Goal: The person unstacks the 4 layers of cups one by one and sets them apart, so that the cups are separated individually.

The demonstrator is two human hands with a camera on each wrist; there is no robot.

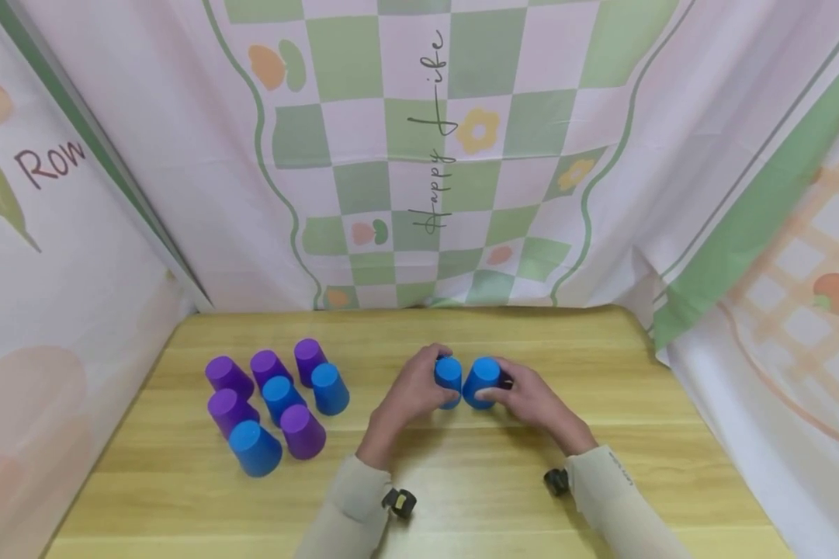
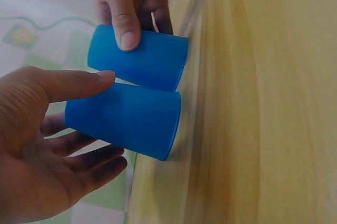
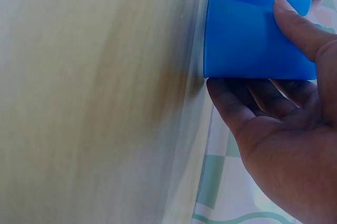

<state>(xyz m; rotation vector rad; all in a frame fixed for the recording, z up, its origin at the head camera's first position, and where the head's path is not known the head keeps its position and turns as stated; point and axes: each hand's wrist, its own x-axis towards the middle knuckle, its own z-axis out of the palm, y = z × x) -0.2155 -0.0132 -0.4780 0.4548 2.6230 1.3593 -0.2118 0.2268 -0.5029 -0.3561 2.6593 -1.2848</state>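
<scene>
Two blue cups stand upside down side by side on the wooden table. My left hand (image 1: 410,390) holds the left blue cup (image 1: 448,374) from its outer side, with the thumb across the near face and the fingers round the far side. On the other side, my right hand (image 1: 531,397) grips the right blue cup (image 1: 480,382), its thumb on the near face and its fingers behind. The rims of the cups nearly meet in the left wrist view, where the left cup (image 2: 126,121) is nearer the camera. Both cups sit close over the tabletop.
At the left of the table (image 1: 461,481) stands a loose group of upside-down cups, several purple cups (image 1: 303,432) and three blue cups (image 1: 254,449). A checked curtain (image 1: 419,178) hangs along the back edge. Printed cloth also hangs at both sides.
</scene>
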